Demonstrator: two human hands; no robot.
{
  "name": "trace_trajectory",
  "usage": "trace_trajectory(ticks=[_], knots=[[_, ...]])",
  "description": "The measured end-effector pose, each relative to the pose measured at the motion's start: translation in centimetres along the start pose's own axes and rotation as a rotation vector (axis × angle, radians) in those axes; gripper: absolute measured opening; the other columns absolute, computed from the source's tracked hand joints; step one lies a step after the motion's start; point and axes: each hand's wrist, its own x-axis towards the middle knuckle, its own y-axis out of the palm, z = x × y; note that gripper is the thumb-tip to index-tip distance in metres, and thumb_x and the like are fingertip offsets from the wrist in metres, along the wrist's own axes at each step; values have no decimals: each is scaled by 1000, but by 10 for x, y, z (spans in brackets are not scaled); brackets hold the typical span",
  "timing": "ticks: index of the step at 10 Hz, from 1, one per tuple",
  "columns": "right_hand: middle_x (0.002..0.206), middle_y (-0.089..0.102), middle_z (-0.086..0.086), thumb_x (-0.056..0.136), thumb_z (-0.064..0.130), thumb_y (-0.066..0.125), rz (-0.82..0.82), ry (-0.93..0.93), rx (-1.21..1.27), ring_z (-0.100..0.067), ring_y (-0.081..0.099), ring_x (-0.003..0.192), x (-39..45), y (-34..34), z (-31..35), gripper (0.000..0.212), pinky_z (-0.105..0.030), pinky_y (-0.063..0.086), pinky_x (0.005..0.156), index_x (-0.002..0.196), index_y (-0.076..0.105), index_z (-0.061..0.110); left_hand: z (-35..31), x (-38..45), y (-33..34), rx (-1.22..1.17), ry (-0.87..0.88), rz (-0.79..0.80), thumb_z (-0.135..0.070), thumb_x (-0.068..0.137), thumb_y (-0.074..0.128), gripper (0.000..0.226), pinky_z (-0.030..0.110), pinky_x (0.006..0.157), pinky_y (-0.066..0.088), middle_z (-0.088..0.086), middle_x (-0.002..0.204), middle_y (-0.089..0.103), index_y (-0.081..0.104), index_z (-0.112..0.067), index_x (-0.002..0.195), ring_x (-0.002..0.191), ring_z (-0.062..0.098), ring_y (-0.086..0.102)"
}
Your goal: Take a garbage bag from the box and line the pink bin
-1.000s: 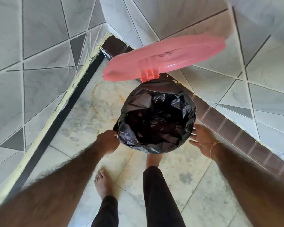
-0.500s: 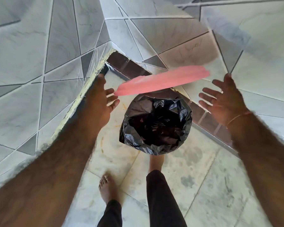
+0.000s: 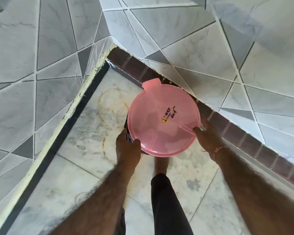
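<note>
The pink bin stands on the floor in a tiled corner, seen from above. Its round pink lid (image 3: pixel 163 119) lies down flat over the opening, with a yellow sticker and black writing on top. A thin edge of the black garbage bag (image 3: pixel 128 137) shows under the lid's left rim. The rest of the bag and the bin's body are hidden by the lid. My left hand (image 3: pixel 127 149) grips the bin's left front edge, thumb on the lid. On the right front edge sits my right hand (image 3: pixel 207 136), fingers curled around the rim. No box is in view.
Grey tiled walls (image 3: pixel 41 65) meet in a corner just behind the bin, with a brown tile skirting (image 3: pixel 227 126) along the right. The marble floor (image 3: pixel 85 129) has a rusty ring stain left of the bin. My bare foot (image 3: pixel 160 164) and dark trouser leg are below the bin.
The raised lid has dropped down flat over the bag-lined opening. Both hands, which were lifted and spread open beside the bin, have come down onto the lid's front edges.
</note>
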Motion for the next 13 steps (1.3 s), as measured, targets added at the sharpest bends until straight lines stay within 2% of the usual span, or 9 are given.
trace_trajectory(ticks=[1, 3, 4, 6, 7, 8, 9, 10, 13], knots=[[137, 53, -9, 88, 27, 49, -25, 37, 40, -36, 52, 124, 11, 11, -2, 53, -51, 48, 99, 140, 40, 20, 8, 8, 9, -163, -116, 52, -4, 78, 51, 48, 31, 65, 56, 7, 109, 64, 53, -20, 123, 100, 30, 61], [102, 62, -13, 92, 21, 45, 0, 188, 192, -23, 55, 71, 18, 17, -3, 33, -30, 46, 53, 123, 53, 13, -3, 32, 8, -302, -122, 222, 1, 76, 54, 68, 31, 68, 53, -13, 109, 62, 49, -41, 130, 102, 17, 59], [113, 62, -17, 95, 18, 49, 109, 355, 352, -31, 61, 95, 0, 28, -17, 28, -46, 53, 83, 121, 53, 6, -13, 63, -2, -121, -13, 208, -1, 72, 57, 72, 42, 87, 56, -11, 116, 65, 52, -45, 128, 108, 20, 60], [114, 61, -19, 96, 15, 50, 99, 441, 590, -35, 60, 104, -20, 53, -22, 28, -50, 50, 92, 121, 53, 4, -24, 89, -14, 172, 139, 321, 5, 62, 53, 89, 53, 89, 54, -1, 125, 58, 41, -40, 138, 115, 26, 55], [126, 57, -19, 91, 27, 58, -13, 351, 292, -37, 60, 106, -20, 54, -22, 49, -52, 54, 90, 133, 43, 8, -18, 89, -11, 307, 255, 265, -11, 63, 64, 82, 55, 93, 52, -1, 129, 57, 41, -38, 136, 119, 27, 55], [140, 46, -13, 85, 28, 60, -244, -95, -432, -38, 50, 124, -29, 50, -21, 62, -53, 49, 99, 139, 31, 18, -16, 66, -4, 841, 574, -39, -16, 80, 60, 70, 56, 104, 41, 12, 146, 41, 33, -20, 145, 131, 34, 42], [162, 10, -8, 87, 27, 55, 39, -349, -886, -32, 13, 148, -50, 48, -10, 82, -54, 27, 114, 152, 6, 23, -5, 43, -3, 1253, 786, 122, -22, 89, 43, 65, 54, 107, 36, 8, 159, 24, 21, -23, 150, 140, 32, 30], [164, 2, -4, 90, 25, 50, 56, -307, -902, -30, 4, 150, -75, 41, 14, 81, -53, 19, 118, 153, -1, 24, -6, 29, -22, 1316, 729, 120, -26, 92, 41, 66, 53, 111, 26, 9, 161, 15, 14, -23, 152, 146, 33, 18], [162, 9, -6, 88, 25, 49, -309, -569, -771, -27, 12, 149, -248, -29, 121, 73, -46, 25, 115, 151, 13, 22, -115, -101, -126, 1237, 1293, -136, -19, 68, 64, 76, 55, 99, 44, 14, 150, 41, 43, -21, 142, 134, 36, 44]])
